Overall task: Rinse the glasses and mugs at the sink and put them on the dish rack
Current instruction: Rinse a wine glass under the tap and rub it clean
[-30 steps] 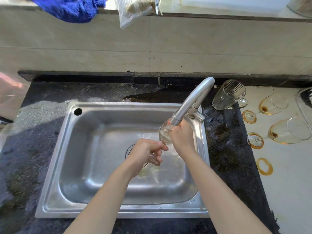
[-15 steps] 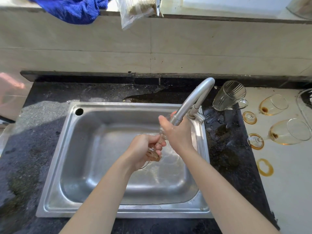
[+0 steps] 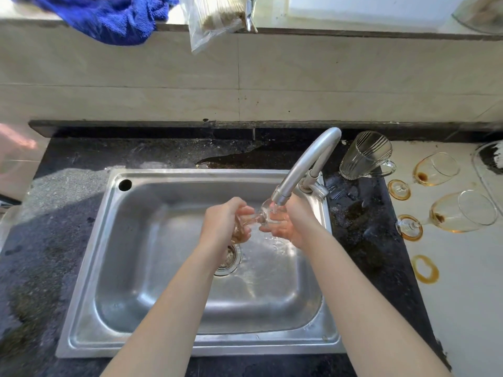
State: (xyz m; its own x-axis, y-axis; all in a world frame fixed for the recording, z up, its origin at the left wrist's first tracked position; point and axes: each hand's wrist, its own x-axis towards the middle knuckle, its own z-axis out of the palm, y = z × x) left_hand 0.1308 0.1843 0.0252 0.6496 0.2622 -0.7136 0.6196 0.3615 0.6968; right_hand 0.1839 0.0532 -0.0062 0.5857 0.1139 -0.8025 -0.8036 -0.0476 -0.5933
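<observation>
I hold a clear stemmed glass (image 3: 263,214) sideways under the faucet (image 3: 302,167) spout, over the steel sink (image 3: 174,268). My left hand (image 3: 226,221) is closed around its stem and foot. My right hand (image 3: 291,221) cups the bowl from the right, palm up, fingers partly spread under the water. On the counter to the right lie a ribbed glass mug (image 3: 366,156) on its side and two stained stemmed glasses (image 3: 435,170) (image 3: 460,212), also on their sides. No dish rack is recognisable.
A brown ring stain (image 3: 425,268) marks the white counter at right. A clear tray edge (image 3: 487,170) shows at the far right. On the ledge above hang a blue cloth (image 3: 109,14) and a plastic bag (image 3: 215,20). The drain (image 3: 228,259) sits mid-sink.
The glass has tipped from nearly upright to lying sideways under the spout. My right hand dropped from over the bowl to cupping it from below. My left hand rose slightly.
</observation>
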